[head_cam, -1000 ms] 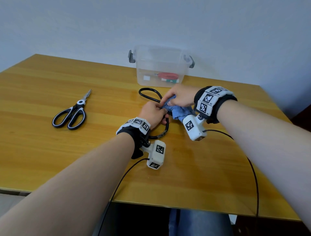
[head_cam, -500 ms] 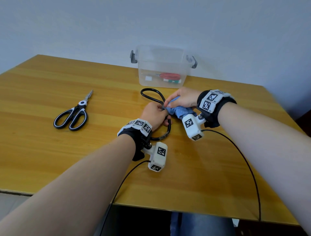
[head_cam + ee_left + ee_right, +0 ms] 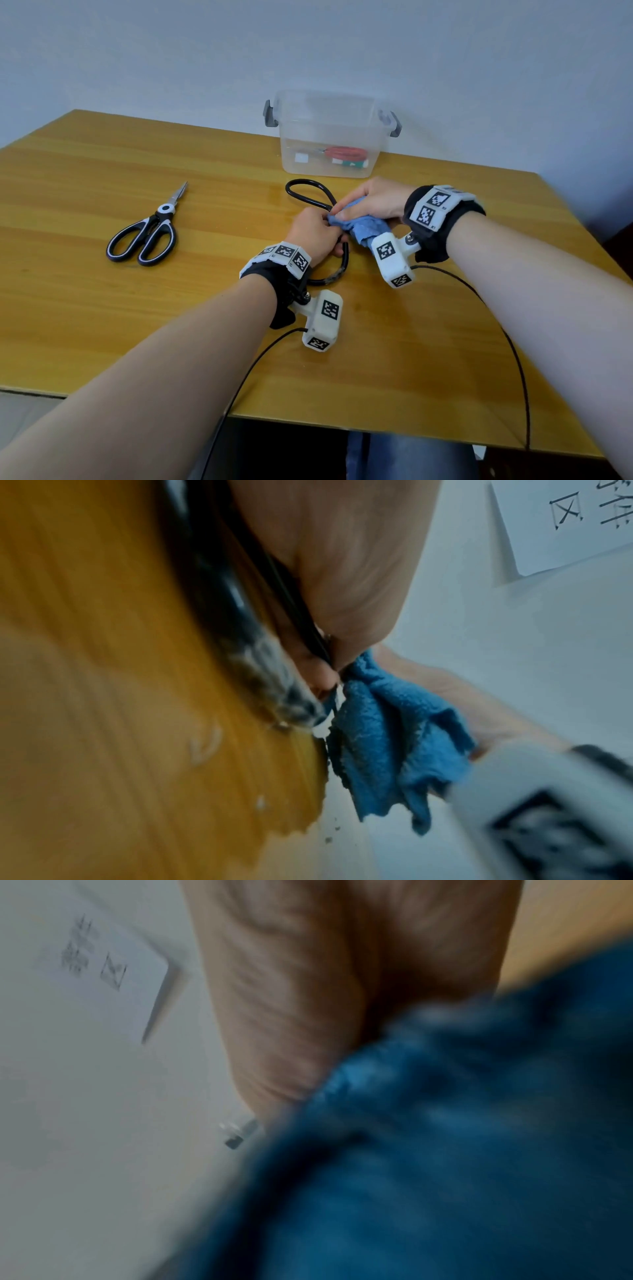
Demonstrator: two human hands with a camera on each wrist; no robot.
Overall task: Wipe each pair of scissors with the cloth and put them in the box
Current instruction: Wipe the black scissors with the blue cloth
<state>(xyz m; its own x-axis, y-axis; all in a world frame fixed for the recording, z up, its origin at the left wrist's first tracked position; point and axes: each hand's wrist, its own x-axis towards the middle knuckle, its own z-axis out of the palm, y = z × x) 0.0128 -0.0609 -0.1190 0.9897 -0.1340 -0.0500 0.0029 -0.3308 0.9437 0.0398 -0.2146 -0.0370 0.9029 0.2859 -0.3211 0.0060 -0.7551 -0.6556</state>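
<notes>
Black scissors with large loop handles [image 3: 305, 195] lie on the wooden table [image 3: 394, 359] in front of the box. My left hand [image 3: 315, 234] grips them near the pivot, and one loop [image 3: 337, 270] sticks out beside my wrist. My right hand [image 3: 371, 202] pinches a blue cloth [image 3: 359, 228] against the scissors right next to the left hand's fingers. The blades are hidden under the cloth and hands. In the left wrist view the cloth [image 3: 387, 737] hangs bunched below my left hand [image 3: 342, 561]. The right wrist view is blurred, filled by cloth [image 3: 445, 1137] and my right hand [image 3: 308, 988].
A clear plastic box [image 3: 308, 113] with grey side handles stands at the table's back edge by the wall, with red-handled scissors [image 3: 344, 152] inside. Black-and-white scissors [image 3: 150, 233] lie closed on the left of the table. Cables run from both wrists over the front edge.
Both hands stay on the black scissors. The right hand with the cloth has shifted only slightly against them; the left hand's grip looks the same.
</notes>
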